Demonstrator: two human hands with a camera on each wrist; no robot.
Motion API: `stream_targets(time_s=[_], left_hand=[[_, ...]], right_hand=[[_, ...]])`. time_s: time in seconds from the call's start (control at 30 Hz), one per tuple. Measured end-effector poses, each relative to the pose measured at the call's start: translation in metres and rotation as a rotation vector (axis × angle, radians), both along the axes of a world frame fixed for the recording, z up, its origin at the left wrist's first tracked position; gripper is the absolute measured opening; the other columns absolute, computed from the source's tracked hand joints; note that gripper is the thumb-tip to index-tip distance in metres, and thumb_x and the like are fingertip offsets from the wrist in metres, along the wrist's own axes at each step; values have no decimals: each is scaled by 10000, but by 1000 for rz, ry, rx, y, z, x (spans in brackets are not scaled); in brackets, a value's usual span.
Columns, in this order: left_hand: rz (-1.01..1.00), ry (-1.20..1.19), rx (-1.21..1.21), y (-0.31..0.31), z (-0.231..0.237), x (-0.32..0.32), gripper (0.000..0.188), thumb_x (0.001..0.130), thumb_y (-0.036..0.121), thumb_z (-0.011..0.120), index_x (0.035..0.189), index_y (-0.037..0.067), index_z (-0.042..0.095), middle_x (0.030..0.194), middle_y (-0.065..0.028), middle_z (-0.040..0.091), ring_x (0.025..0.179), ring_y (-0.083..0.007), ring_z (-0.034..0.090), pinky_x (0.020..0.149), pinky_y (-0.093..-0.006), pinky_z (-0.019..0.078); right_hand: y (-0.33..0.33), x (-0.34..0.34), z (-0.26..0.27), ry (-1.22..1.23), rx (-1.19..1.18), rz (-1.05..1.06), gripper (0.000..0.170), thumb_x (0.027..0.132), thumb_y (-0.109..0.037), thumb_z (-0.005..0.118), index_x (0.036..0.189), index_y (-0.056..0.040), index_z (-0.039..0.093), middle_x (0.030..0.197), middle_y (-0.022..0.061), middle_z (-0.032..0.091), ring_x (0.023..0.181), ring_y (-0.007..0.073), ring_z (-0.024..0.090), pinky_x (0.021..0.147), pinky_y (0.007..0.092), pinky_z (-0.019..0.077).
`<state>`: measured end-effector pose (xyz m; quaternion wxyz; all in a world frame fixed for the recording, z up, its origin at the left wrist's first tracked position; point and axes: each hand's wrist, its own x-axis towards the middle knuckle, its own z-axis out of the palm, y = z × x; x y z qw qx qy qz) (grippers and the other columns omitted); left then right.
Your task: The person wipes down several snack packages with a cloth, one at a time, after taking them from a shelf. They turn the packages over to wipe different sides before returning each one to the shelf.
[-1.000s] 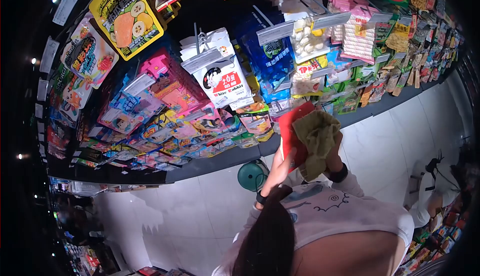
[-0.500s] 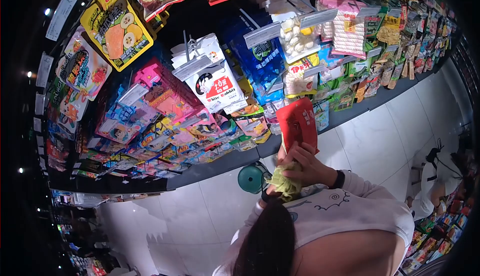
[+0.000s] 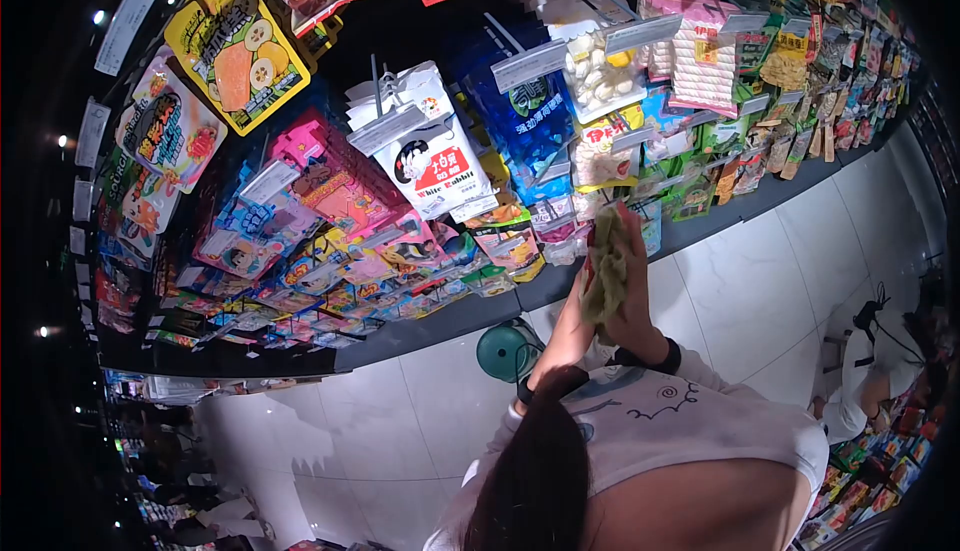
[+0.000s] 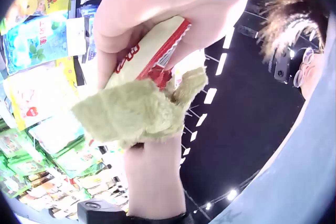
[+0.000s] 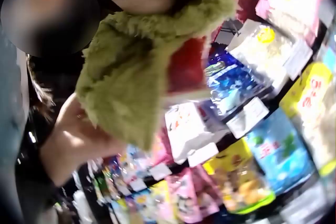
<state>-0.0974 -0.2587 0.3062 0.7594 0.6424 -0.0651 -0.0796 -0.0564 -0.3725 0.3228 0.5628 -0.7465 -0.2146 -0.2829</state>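
My left hand (image 3: 572,319) grips a red and cream packet (image 4: 153,50), its fingers bent over the edge in the left wrist view. A fuzzy green cloth (image 3: 606,273) lies along the packet, with my right hand (image 3: 637,303) holding it there from the other side. In the head view the packet stands nearly edge-on between the two hands, mostly hidden by the cloth. The right wrist view shows the cloth draped below the right palm, and a red patch of the packet (image 5: 186,66) beside it.
A long rack of hanging snack bags curves in front, with a White Rabbit bag (image 3: 440,166) and blue candy bags (image 3: 535,121) near the hands. Price tags (image 3: 530,66) jut out on hooks. A round green stool (image 3: 507,351) stands on the tiled floor (image 3: 400,421).
The cloth went from the packet's face down to its lower end by the left hand, then back up along the packet. The packet has turned from showing its red face to nearly edge-on.
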Motion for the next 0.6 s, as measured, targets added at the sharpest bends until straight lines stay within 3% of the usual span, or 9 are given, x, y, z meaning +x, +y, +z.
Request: stream_targets(time_s=[0.1, 0.17, 0.2, 0.3, 0.37, 0.47, 0.57, 0.6], left_hand=[[-48, -145, -132, 11, -8, -11, 485, 918, 74, 455, 1378, 33, 306, 1342, -100, 420, 1173, -173, 451, 959, -296, 377], [-62, -83, 89, 21, -48, -2, 450, 917, 73, 434, 1356, 37, 343, 1305, -106, 462, 1139, -176, 481, 936, -296, 396], [-94, -46, 190, 22, -44, 0, 396, 927, 84, 393, 1320, 34, 391, 1242, -111, 511, 1108, -181, 500, 921, -293, 405], [53, 27, -17, 6, -5, 1, 388, 933, 69, 370, 1317, 26, 404, 1254, -118, 504, 1127, -182, 489, 924, -290, 402], [67, 2, 42, 5, -4, 3, 389, 945, 74, 365, 1330, 26, 393, 1280, -117, 482, 1137, -180, 479, 936, -287, 393], [124, -36, 80, 3, 1, 6, 398, 961, 92, 371, 1352, 17, 362, 1313, -120, 453, 1168, -176, 451, 968, -285, 360], [284, -119, 67, 7, -4, 16, 417, 972, 134, 398, 1360, -4, 335, 1327, -126, 438, 1206, -171, 411, 1013, -295, 306], [367, -63, -269, 3, 4, 17, 412, 969, 144, 414, 1344, -13, 346, 1321, -119, 433, 1206, -182, 410, 1024, -307, 291]], right_hand=[[-2, -16, -8, -114, -383, 139, 619, 703, -142, 598, 1300, -76, 448, 1449, 218, 236, 1329, 442, 225, 1064, 536, 210], [-8, -1, -17, -138, -354, 116, 625, 680, -142, 609, 1288, -84, 471, 1411, 213, 321, 1318, 427, 264, 1061, 532, 225], [-12, 9, -17, -169, -334, 101, 610, 685, -139, 608, 1278, -77, 482, 1397, 215, 344, 1315, 421, 277, 1060, 527, 230], [-14, 17, -11, -63, -129, 60, 475, 729, -114, 607, 1193, -34, 546, 1350, 229, 408, 1285, 389, 352, 1057, 481, 261], [-12, 22, -15, 45, 117, 55, 422, 742, -98, 613, 1153, -16, 565, 1338, 234, 420, 1261, 382, 393, 1040, 453, 302], [-11, 17, -23, 76, 296, 51, 381, 751, -55, 619, 1126, -11, 571, 1298, 235, 462, 1206, 372, 461, 996, 416, 369], [-16, 16, -23, -4, 99, 89, 397, 726, -35, 650, 1115, -13, 575, 1265, 222, 497, 1172, 360, 498, 958, 393, 410], [-17, 16, -21, 34, 83, 177, 404, 711, -28, 667, 1107, -23, 585, 1286, 216, 481, 1201, 349, 475, 976, 395, 393]])
